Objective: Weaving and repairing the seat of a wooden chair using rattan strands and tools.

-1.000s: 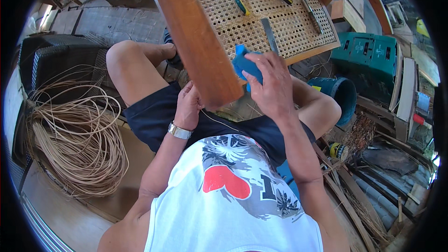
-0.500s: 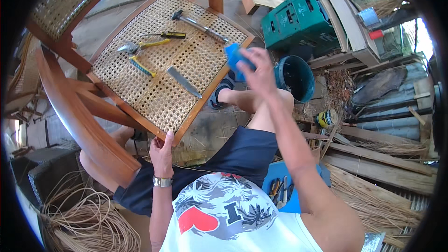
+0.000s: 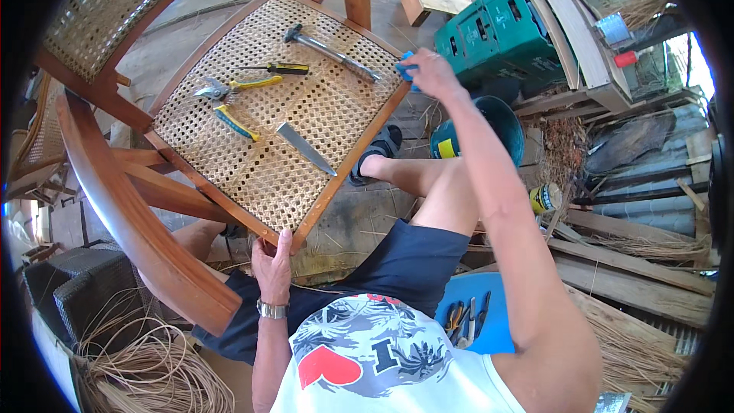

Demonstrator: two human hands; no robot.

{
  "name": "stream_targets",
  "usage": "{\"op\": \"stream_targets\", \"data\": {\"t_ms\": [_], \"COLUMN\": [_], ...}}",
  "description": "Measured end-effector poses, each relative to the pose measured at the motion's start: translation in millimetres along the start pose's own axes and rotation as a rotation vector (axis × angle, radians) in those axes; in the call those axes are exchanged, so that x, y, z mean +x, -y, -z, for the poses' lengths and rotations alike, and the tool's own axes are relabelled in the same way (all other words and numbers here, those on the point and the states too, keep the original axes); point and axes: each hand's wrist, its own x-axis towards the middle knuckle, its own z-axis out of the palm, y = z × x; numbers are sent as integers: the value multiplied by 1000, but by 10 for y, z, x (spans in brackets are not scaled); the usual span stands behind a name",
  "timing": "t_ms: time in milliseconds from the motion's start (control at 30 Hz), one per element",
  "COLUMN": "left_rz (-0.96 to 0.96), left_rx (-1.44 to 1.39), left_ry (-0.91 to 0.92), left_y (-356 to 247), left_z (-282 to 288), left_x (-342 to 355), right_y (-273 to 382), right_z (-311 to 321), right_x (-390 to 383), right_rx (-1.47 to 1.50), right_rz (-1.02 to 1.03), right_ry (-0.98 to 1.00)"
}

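My left hand (image 3: 271,264) grips the near corner of a wooden chair's cane seat (image 3: 202,134), beside the curved wooden arm (image 3: 145,214). My right hand (image 3: 432,76) holds a blue cloth or sponge (image 3: 405,63) against the frame (image 3: 367,141) at the seat's right corner. Lying on the cane are a hammer (image 3: 329,51), a black-and-yellow screwdriver (image 3: 287,68), yellow-handled cutters (image 3: 237,122) and a flat metal blade (image 3: 306,149).
Green crates (image 3: 493,34) and a teal bucket (image 3: 505,138) stand beyond my right knee. A rattan coil (image 3: 160,375) lies lower left beside a dark woven seat (image 3: 80,275). Tools rest on a blue surface (image 3: 493,313). Wood scraps (image 3: 627,264) line the right side.
The view has shifted, showing more of the seat. My right hand has moved up and outward with the blue cloth to the seat's right corner. My left hand stays at the near corner.
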Motion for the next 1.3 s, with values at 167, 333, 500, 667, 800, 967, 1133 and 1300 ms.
{"op": "stream_targets", "data": {"t_ms": [167, 333, 500, 667, 800, 967, 1133, 1300], "left_rz": [50, 35, 120, 96, 188, 126, 154, 166], "left_rx": [48, -248, -266, -329, -374, -410, -427, -386], "left_ry": [14, 99, 111, 95, 107, 153, 180, 187], "left_y": [82, 145, 145, 99, 59, 6, -19, -2], "left_z": [48, 56, 88, 46, 62, 59, 72, 82], "left_x": [30, 55, 45, 28, 52, 118, 114, 118], "right_y": [-102, 132, 192, 316, 544, 988, 1608, 2084], "right_z": [26, -72, -7, 112, 234, 279, 133, -292], "right_x": [-47, -74, -7, 25, 115, 416, 1091, 1944], "right_rx": [162, -31, 135, 331, 1112, 918, 554, 359], "right_rz": [-100, -85, -82, -193, -519, -121, 152, 342], "right_ry": [-477, 112, -63, -217, -146, -73, -119, -61]}}
